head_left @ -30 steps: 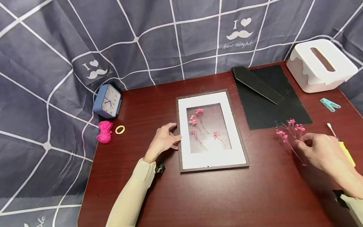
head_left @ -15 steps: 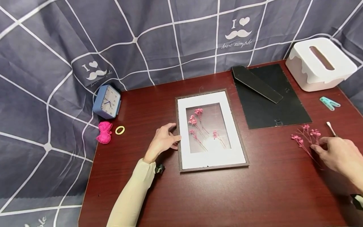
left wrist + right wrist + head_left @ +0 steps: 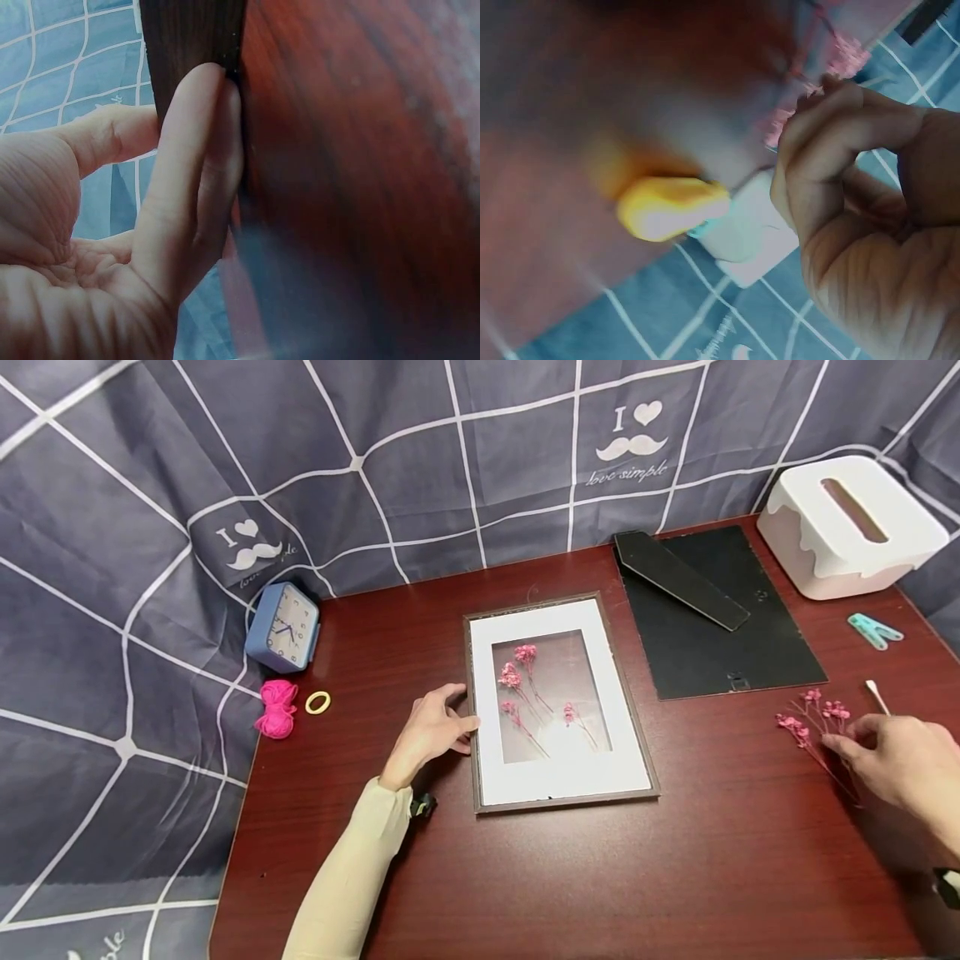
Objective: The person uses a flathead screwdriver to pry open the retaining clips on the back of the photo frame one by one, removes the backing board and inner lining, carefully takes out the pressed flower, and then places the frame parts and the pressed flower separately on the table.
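On the dark red counter, the sprig lies far right of the frame, its stem pinched in the right hand fingers; the left hand fingers rest relaxed at the frame's left edge.

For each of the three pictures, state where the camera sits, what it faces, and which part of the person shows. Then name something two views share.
Head: above the table, facing down; shows left hand at the picture frame, right hand at the pink flower sprig.
Left wrist: by the palm; fingers against the dark frame edge.
Right wrist: by the palm, blurred; fingers pinch the sprig.
Shared: the sprig, in head and right wrist.
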{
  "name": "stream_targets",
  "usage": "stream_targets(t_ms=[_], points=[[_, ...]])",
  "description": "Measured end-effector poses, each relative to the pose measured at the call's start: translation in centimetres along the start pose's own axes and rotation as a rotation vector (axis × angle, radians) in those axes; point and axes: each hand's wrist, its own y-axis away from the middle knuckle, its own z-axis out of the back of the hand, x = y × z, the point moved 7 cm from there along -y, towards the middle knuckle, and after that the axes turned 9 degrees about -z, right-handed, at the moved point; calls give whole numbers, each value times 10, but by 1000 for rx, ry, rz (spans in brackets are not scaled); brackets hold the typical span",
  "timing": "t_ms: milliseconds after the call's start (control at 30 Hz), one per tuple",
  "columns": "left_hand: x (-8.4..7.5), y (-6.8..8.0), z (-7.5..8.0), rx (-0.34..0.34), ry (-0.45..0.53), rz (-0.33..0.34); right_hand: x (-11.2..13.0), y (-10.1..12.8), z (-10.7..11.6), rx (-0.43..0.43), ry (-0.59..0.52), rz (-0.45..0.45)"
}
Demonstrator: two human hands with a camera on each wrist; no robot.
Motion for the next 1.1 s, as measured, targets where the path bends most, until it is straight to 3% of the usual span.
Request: stream_targets(t_ms=[100, 200, 433, 533, 733, 900, 1100], points=[[0, 0, 0, -1, 2, 0, 17, -1, 13, -37, -26, -6], [0, 0, 1, -8, 2, 1, 51, -5, 25, -44, -76, 28], [-1, -2, 0, -16, 17, -20, 150, -6, 34, -27, -184, 268], [2, -2, 0, -16, 26, -9, 191, -6, 27, -3, -208, 384], [4, -4, 0, -10, 17, 1, 262, -11, 6, 70, -211, 521], [5, -4, 1, -16, 25, -2, 307, -19, -24, 188, -193, 573], [5, -3, 0, -14, 26, -12, 340, -27, -57, 321, -195, 577]])
